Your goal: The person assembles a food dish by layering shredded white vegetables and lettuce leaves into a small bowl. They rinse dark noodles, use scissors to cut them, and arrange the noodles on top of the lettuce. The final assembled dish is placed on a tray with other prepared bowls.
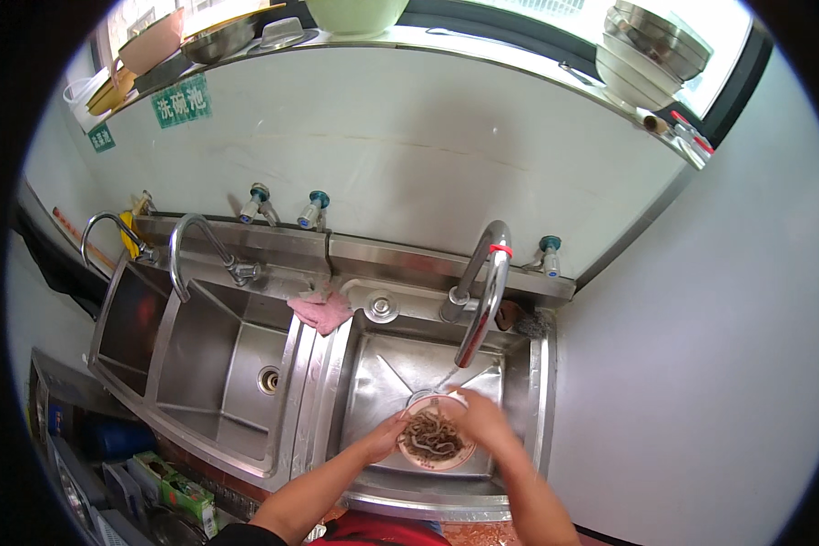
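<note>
**Bowl (437, 467) of brown strips (432, 435) held over the right-hand sink (378, 364)**

The left hand (388, 437) grasps the bowl by its left side. The right hand (479, 420) is at the bowl's right and far edge, blurred, so I cannot tell whether it grips the rim. The bowl, pale with a pinkish rim, is over the near middle of the steel sink; the brown, stringy pieces lie inside it.

A curved tap (499, 273) with a red band stands at the sink's far side, its spout pointing toward the bowl. A pink cloth (320, 312) lies to the left, on the far part of the divider beside another sink (205, 364). A grey scrubber (542, 324) sits in the far right corner.
</note>
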`<state>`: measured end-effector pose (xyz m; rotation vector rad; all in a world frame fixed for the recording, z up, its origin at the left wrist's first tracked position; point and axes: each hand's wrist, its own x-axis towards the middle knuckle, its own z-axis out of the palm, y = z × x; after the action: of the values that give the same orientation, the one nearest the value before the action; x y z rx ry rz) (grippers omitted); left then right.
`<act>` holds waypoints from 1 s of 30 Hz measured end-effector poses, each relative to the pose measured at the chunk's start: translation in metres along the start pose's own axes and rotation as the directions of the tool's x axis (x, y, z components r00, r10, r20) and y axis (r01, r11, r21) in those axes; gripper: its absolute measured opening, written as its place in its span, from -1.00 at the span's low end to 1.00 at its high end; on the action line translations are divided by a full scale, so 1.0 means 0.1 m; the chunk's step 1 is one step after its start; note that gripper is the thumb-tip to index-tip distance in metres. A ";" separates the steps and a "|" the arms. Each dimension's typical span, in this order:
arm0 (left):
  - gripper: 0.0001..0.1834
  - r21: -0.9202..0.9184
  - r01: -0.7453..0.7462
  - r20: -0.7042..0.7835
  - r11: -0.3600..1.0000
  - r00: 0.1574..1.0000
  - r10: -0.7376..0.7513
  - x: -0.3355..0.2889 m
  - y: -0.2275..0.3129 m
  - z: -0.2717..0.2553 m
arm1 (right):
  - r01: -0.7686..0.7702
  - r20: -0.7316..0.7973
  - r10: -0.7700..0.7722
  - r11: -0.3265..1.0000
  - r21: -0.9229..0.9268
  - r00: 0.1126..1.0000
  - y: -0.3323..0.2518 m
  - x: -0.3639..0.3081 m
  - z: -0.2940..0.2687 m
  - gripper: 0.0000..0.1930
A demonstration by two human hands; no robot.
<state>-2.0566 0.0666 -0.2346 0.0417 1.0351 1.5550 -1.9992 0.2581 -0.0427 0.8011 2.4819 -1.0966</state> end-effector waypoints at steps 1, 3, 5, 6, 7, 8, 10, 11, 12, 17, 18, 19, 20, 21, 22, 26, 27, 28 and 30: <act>-0.54 0.022 0.021 -0.031 1.000 0.999 -0.021 -0.12 0.06 0.01 | 0.061 -0.144 -0.066 0.997 -0.038 0.987 0.22 0.35 -0.07 -0.50; -0.56 0.031 0.068 -0.089 0.997 0.994 -0.065 -0.33 0.18 0.07 | 0.122 -0.424 -0.179 0.980 -0.158 0.888 0.68 1.04 -0.24 -0.57; -0.57 0.048 0.085 -0.120 0.995 0.990 -0.078 -0.40 0.20 0.02 | 0.076 -0.513 -0.109 0.993 -0.085 0.852 0.96 1.70 -0.44 -0.43; -0.58 0.075 0.095 -0.109 0.993 0.990 -0.087 -0.39 0.16 0.01 | 0.055 -0.546 -0.113 0.991 -0.122 0.830 1.28 2.03 -0.53 -0.38; -0.59 0.090 0.091 -0.143 0.992 0.987 -0.077 -0.44 0.11 -0.08 | 0.083 -0.523 -0.100 0.995 -0.055 0.846 1.17 2.19 -0.47 -0.37; -0.59 0.093 0.074 -0.179 0.993 0.982 -0.056 -0.50 0.09 -0.15 | 0.149 -0.501 -0.105 0.988 0.048 0.859 0.85 2.22 -0.40 -0.36; -0.60 0.100 0.053 -0.213 0.994 0.977 -0.030 -0.54 0.10 -0.15 | 0.201 -0.479 -0.102 0.966 0.160 0.872 0.53 2.15 -0.44 -0.33; -0.61 0.109 0.042 -0.219 0.993 0.976 -0.017 -0.53 0.13 -0.12 | 0.182 -0.473 -0.092 0.972 0.148 0.876 0.56 2.13 -0.51 -0.34; -0.61 0.106 0.036 -0.227 0.994 0.974 -0.012 -0.53 0.15 -0.09 | 0.142 -0.432 -0.091 0.986 0.087 0.897 0.59 2.10 -0.48 -0.35; -0.64 0.195 0.070 -0.227 0.978 0.973 -0.024 -0.49 0.29 0.07 | 0.221 -0.483 -0.220 0.974 -0.057 0.847 0.49 1.33 -0.33 -0.50; -0.66 0.223 0.078 -0.204 0.972 0.978 -0.031 -0.41 0.31 0.14 | 0.402 -0.547 -0.378 0.912 -0.082 0.747 0.69 1.22 -0.18 -0.56; -0.66 0.242 0.066 -0.194 0.968 0.981 -0.019 -0.36 0.32 0.20 | 0.489 -0.551 -0.457 0.866 -0.099 0.698 0.75 1.00 0.00 -0.57; -0.66 0.265 0.060 -0.167 0.962 0.986 -0.016 -0.28 0.35 0.25 | 0.554 -0.516 -0.528 0.824 -0.118 0.675 0.69 0.70 0.23 -0.58; -0.66 0.292 0.067 -0.142 0.954 0.989 -0.026 -0.24 0.33 0.30 | 0.596 -0.478 -0.584 0.790 -0.146 0.656 0.66 0.42 0.48 -0.59; -0.65 0.325 0.071 -0.110 0.943 0.993 -0.036 -0.17 0.34 0.36 | 0.612 -0.458 -0.610 0.773 -0.165 0.647 0.64 0.18 0.67 -0.60; -0.63 0.394 0.187 -0.018 0.900 0.980 -0.196 0.10 0.34 0.42 | 0.379 -0.430 -0.323 0.924 0.050 0.843 0.86 -0.18 1.29 -0.68; -0.63 0.412 0.222 -0.024 0.884 0.972 -0.233 0.16 0.35 0.40 | 0.405 -0.321 -0.394 0.913 -0.035 0.861 0.95 -0.06 1.46 -0.68; -0.62 0.424 0.260 -0.054 0.867 0.963 -0.263 0.19 0.40 0.27 | 0.441 -0.318 -0.456 0.889 -0.121 0.831 0.86 -0.08 1.51 -0.69; -0.61 0.493 0.348 -0.105 0.797 0.933 -0.343 0.36 0.43 0.25 | 0.375 -0.239 -0.357 0.926 0.036 0.903 0.88 -0.06 1.57 -0.70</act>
<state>-2.0872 0.1148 -0.2114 0.1966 1.3547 0.9208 -1.9327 0.1871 -0.1941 0.5130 2.8827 -1.2993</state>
